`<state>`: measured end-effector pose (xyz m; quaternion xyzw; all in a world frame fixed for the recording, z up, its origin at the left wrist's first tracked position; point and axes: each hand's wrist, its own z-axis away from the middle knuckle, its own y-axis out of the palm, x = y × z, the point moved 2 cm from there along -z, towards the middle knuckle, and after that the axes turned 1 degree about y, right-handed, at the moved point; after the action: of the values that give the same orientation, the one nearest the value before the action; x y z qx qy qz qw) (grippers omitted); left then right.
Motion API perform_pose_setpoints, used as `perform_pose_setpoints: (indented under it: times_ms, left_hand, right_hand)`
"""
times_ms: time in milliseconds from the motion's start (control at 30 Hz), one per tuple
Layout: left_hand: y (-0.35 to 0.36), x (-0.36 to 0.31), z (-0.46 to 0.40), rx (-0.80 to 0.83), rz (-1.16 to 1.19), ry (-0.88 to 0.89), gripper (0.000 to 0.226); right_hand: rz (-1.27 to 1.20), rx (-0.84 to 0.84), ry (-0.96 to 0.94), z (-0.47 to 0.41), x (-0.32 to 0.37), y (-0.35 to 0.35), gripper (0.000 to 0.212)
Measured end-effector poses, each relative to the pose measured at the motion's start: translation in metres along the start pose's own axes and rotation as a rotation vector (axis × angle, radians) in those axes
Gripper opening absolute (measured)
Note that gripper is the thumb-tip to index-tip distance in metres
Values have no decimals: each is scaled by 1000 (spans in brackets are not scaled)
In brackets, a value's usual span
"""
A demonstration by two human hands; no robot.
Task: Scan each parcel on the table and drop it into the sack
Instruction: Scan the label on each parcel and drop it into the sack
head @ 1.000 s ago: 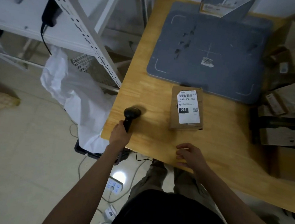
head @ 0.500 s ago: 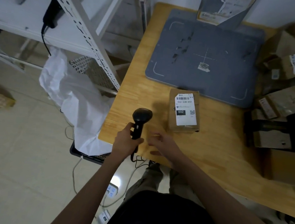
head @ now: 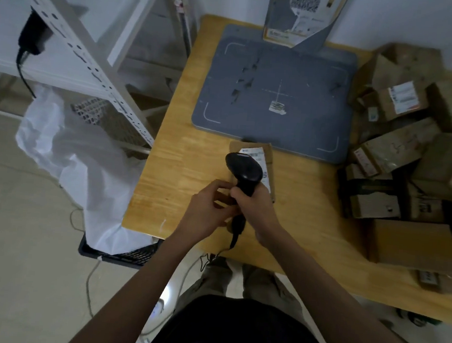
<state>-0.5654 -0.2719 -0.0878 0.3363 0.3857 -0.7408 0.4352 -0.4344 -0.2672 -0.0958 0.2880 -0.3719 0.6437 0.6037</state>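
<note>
Right hand (head: 254, 204) wrapped round the scanner (head: 244, 170) handle, left hand (head: 207, 210) pinching it lower down, head hovering over the labelled parcel (head: 269, 169) on the surface (head: 181, 173). Scan seemingly under way, drop not yet made. Beyond, heap of parcels (head: 400, 147) waiting at right; sack (head: 84, 165) open at left.

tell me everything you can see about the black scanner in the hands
The handheld barcode scanner is black, plastic-looking, with a rounded, bulbous head above a narrower handle. A thin dark cable leaves the handle's base and drops past the table edge. It is held above the labelled cardboard parcel. The right hand grips the handle; the left hand touches it from the side.
</note>
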Motion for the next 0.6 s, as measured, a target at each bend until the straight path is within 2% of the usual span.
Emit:
perform_pose_setpoints:
  times_ms: [67, 167, 300, 400, 600]
  left_hand:
    - [8, -10, -10, 1, 24, -7, 33]
    - [16, -12, -28, -38, 36, -66, 43]
    - [29, 2, -63, -87, -200, -159, 77]
    - [46, 6, -81, -97, -358, -203, 99]
    - [72, 11, -85, -140, -411, -240, 141]
  right_hand:
    - [-8, -57, -6, -3, 1, -19, 4]
    - [-41, -161, 37, -14, 1, -51, 9]
    - [-62, -227, 114, -40, -4, -85, 14]
    - [-59, -190, 161, -55, -9, -92, 15]
    - [-105, -65, 212, -54, -23, -83, 16]
